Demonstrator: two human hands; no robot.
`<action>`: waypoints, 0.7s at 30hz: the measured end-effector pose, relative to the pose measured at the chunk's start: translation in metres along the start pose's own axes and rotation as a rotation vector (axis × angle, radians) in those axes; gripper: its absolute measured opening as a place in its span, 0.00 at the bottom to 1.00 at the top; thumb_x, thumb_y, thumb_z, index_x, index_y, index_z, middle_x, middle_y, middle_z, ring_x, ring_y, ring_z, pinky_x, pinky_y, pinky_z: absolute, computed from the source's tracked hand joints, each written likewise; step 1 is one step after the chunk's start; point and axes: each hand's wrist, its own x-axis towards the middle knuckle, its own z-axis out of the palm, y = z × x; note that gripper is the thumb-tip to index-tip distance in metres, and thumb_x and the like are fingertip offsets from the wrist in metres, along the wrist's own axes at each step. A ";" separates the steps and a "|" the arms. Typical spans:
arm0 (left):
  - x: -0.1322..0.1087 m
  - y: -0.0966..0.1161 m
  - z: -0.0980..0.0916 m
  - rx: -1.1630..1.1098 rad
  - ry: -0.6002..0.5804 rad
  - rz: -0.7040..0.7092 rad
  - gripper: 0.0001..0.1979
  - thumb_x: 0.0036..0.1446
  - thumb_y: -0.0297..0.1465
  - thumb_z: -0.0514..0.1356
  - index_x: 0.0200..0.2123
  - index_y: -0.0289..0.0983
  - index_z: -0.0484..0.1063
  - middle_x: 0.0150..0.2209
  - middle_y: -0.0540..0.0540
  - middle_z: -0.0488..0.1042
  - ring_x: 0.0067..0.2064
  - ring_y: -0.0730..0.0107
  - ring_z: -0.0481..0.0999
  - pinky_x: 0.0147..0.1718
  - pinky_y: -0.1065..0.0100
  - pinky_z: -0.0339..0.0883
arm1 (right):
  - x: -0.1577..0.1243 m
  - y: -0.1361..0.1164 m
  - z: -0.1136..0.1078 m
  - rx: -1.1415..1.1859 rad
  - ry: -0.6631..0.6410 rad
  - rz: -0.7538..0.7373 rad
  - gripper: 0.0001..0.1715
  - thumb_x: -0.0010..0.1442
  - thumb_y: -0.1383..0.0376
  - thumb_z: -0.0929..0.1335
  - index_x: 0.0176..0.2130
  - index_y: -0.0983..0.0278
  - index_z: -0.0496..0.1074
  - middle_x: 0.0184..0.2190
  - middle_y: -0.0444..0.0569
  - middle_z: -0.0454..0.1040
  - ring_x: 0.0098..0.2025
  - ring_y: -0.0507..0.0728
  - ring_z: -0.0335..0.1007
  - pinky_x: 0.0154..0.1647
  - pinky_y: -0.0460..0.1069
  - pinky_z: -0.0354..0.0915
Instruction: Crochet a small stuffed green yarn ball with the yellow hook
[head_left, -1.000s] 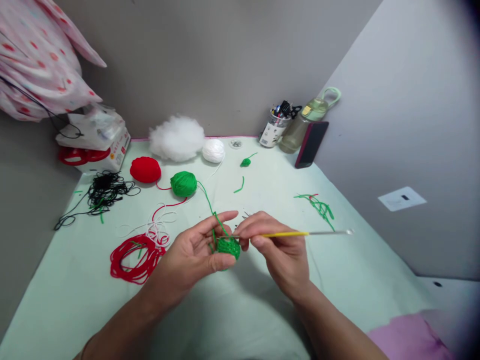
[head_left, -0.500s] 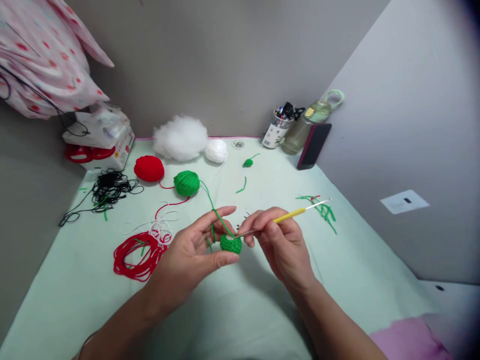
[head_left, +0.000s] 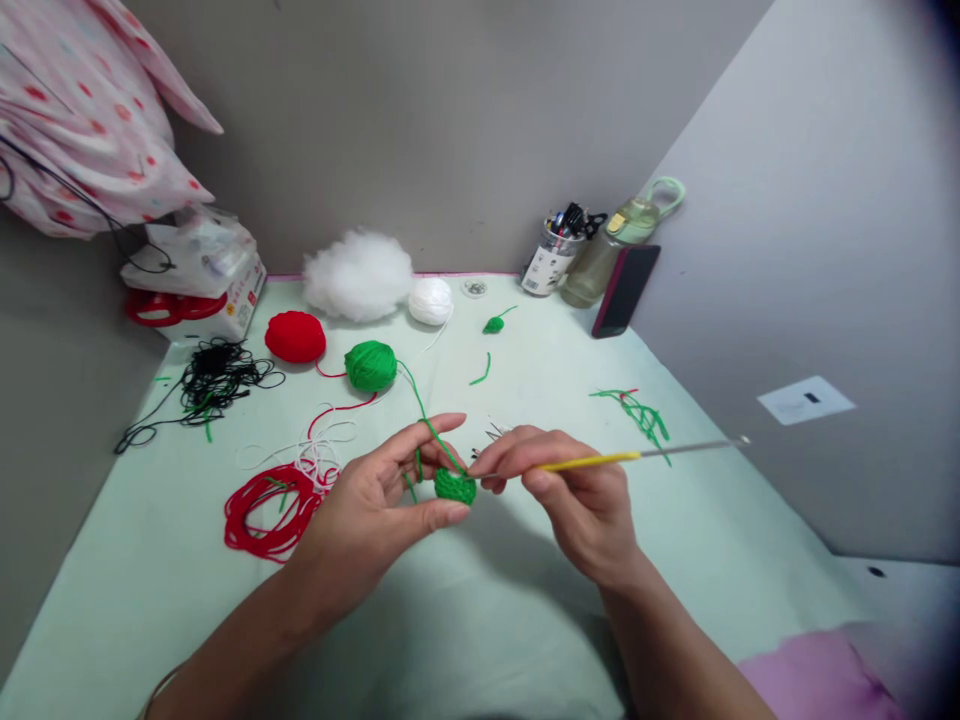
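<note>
Between the thumb and fingers of my left hand (head_left: 390,490) is a small round green crochet piece (head_left: 454,487). A green strand runs from it over my raised left index finger to the green yarn ball (head_left: 370,366) behind. My right hand (head_left: 570,490) grips a crochet hook (head_left: 589,463) by its yellow handle. The hook's thin metal front end meets the top edge of the crochet piece; its very tip is hidden in the stitches. The other metal end points right, over the table.
A red yarn ball (head_left: 295,337), a white yarn ball (head_left: 430,301) and fluffy white stuffing (head_left: 358,275) lie behind. Red yarn coils (head_left: 255,530) and tangled black cord (head_left: 221,375) sit left. Green scraps (head_left: 637,412), a phone (head_left: 626,290), a bottle (head_left: 600,265) and a pen holder (head_left: 551,260) are at right.
My right hand has turned, swinging the hook's rear end down and to the right so the hook lies flatter. The left hand keeps its hold on the green crochet piece.
</note>
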 end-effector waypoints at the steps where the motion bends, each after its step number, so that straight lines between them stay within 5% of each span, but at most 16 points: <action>1: 0.000 0.001 -0.001 0.005 -0.011 -0.001 0.35 0.51 0.34 0.75 0.62 0.46 0.73 0.45 0.47 0.79 0.52 0.59 0.75 0.55 0.58 0.63 | 0.000 0.000 0.000 0.043 0.003 0.024 0.11 0.73 0.64 0.66 0.46 0.60 0.80 0.41 0.51 0.82 0.40 0.56 0.78 0.39 0.52 0.75; 10: 0.000 -0.001 -0.011 0.001 -0.100 0.015 0.33 0.54 0.33 0.74 0.63 0.49 0.72 0.44 0.48 0.76 0.51 0.58 0.76 0.53 0.58 0.63 | 0.001 0.010 -0.001 0.338 0.033 0.172 0.10 0.73 0.61 0.67 0.43 0.62 0.78 0.39 0.51 0.83 0.36 0.54 0.79 0.38 0.51 0.75; 21: 0.000 0.002 -0.006 0.006 -0.048 -0.003 0.33 0.52 0.33 0.75 0.62 0.46 0.74 0.43 0.47 0.78 0.49 0.59 0.76 0.53 0.58 0.64 | 0.004 0.000 0.003 0.052 0.031 0.053 0.11 0.72 0.61 0.67 0.41 0.61 0.79 0.38 0.52 0.83 0.37 0.56 0.80 0.38 0.52 0.77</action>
